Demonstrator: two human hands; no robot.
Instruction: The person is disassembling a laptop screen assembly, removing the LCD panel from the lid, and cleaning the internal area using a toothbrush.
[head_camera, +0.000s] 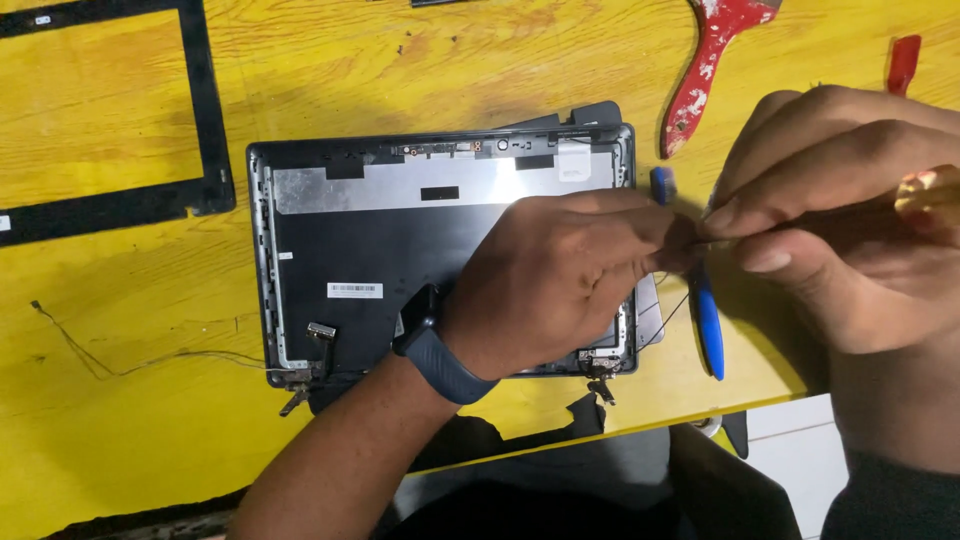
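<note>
A laptop lid shell (380, 250), stripped and lying inside-up, is spread across the middle of the yellow table (150, 440). The left hand (560, 275), with a dark blue wristband (440, 360), is laid over the lid's right half, fingertips pinched shut on something thin at the right edge; what exactly is pinched can't be made out. The right hand (840, 210) is curled closed just right of it, fingertips meeting the left ones around a thin wire or tool. A blue screwdriver (705, 315) is seen beneath them. Far right, a red paint-splattered brush (705, 65) is lying. The black screen frame (190, 120) is parked far left.
</note>
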